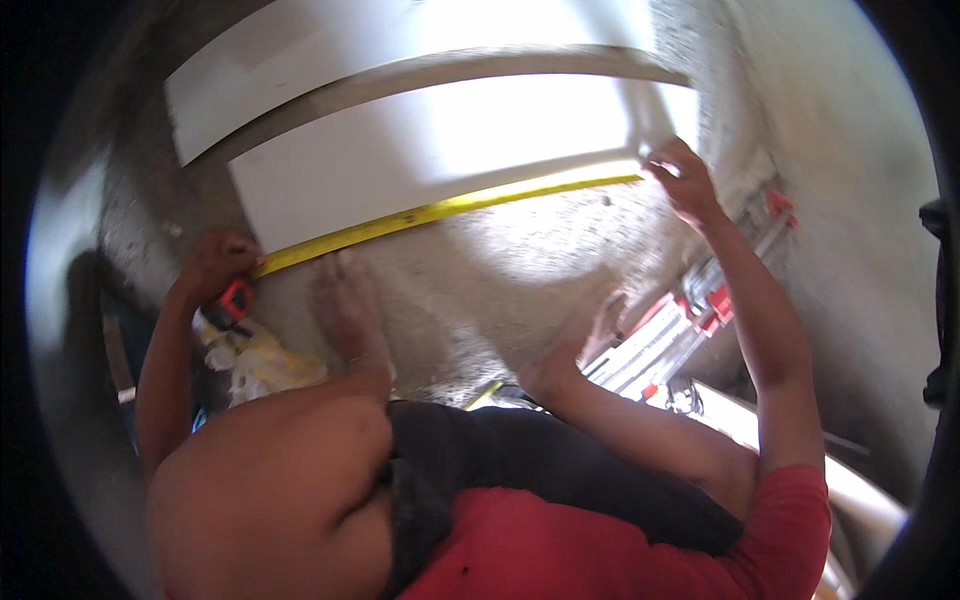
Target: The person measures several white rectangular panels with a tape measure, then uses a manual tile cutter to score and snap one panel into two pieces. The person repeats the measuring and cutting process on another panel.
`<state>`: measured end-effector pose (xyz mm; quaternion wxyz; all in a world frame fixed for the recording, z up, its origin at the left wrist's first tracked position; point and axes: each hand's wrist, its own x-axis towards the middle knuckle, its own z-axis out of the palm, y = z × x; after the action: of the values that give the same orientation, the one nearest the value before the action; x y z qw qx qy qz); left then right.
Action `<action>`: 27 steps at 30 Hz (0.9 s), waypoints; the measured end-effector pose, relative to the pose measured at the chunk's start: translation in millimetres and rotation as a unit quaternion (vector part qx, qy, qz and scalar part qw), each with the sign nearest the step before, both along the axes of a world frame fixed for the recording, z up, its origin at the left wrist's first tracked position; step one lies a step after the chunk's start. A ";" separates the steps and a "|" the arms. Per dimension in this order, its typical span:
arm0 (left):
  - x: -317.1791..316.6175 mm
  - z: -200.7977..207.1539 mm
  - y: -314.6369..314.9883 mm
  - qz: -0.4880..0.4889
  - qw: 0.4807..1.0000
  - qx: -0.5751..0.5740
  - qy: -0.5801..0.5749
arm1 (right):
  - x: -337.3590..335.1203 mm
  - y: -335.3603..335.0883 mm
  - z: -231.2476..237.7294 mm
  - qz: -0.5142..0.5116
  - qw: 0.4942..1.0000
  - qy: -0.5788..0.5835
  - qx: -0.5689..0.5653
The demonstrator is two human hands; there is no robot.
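Note:
A yellow tape measure blade (430, 212) is stretched along the near long edge of a white board (380, 160) on the floor. At the board's left end, my left hand (214, 266) is closed on the tape, with the red and black tape case (232, 302) hanging just below the fingers. My right hand (684, 182) pinches the tape's other end at the board's right corner, thumb and fingertips together. Strong light washes out part of the board and the tape near that hand.
A second white board (330, 50) lies beyond the first. Red-and-silver bar tools (690, 318) lean by the wall at right. A crumpled yellowish plastic bag (262, 362) sits by my left foot (345, 305); my right foot (590, 335) rests on the rough floor.

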<state>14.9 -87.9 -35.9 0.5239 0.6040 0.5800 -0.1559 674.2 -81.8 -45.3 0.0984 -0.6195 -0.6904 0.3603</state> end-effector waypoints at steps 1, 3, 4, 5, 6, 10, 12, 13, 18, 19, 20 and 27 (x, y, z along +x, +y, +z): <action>3.7 2.0 2.4 0.009 1.000 -0.024 0.017 | -4.5 -0.9 3.4 0.005 0.999 0.035 0.007; 11.2 5.3 5.6 0.025 1.000 -0.015 0.008 | -11.1 -0.6 10.2 -0.017 0.999 0.022 -0.020; 13.5 6.4 7.5 0.034 0.999 -0.014 0.004 | -14.4 -1.0 12.4 -0.023 0.999 0.027 -0.029; 14.1 8.4 6.2 0.041 0.999 -0.018 0.003 | -17.0 -0.2 14.9 -0.017 1.000 0.004 -0.019; 14.2 9.4 6.0 0.048 0.999 -0.024 0.002 | -18.7 1.0 16.4 -0.011 1.000 -0.014 -0.012; 11.6 8.5 2.6 0.067 0.997 -0.031 -0.015 | -25.0 3.1 18.2 -0.021 0.997 -0.060 -0.032; 10.8 9.2 2.7 0.071 0.997 -0.022 -0.023 | -25.4 4.3 18.3 -0.014 1.000 -0.026 0.000; 10.7 10.3 2.3 0.071 0.997 -0.024 -0.024 | -24.3 3.3 18.5 0.001 0.999 -0.036 0.012; 6.6 7.5 2.0 0.083 0.996 -0.042 -0.017 | -8.0 -4.6 6.2 0.038 0.997 -0.040 0.046; 4.7 3.5 1.2 0.074 0.996 -0.041 -0.013 | -3.1 -7.7 2.4 0.048 0.997 -0.044 0.045; 0.6 2.1 -1.1 0.051 0.998 -0.035 -0.012 | 2.5 -7.1 -2.0 0.046 0.996 -0.049 0.055; -5.7 1.1 -1.7 0.018 0.999 -0.026 0.021 | -2.2 -0.8 -5.9 0.069 0.994 0.001 0.081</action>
<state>9.2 -89.6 -34.7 0.5301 0.5762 0.5972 -0.1740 672.0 -82.6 -51.2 0.1242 -0.5600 -0.7582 0.3100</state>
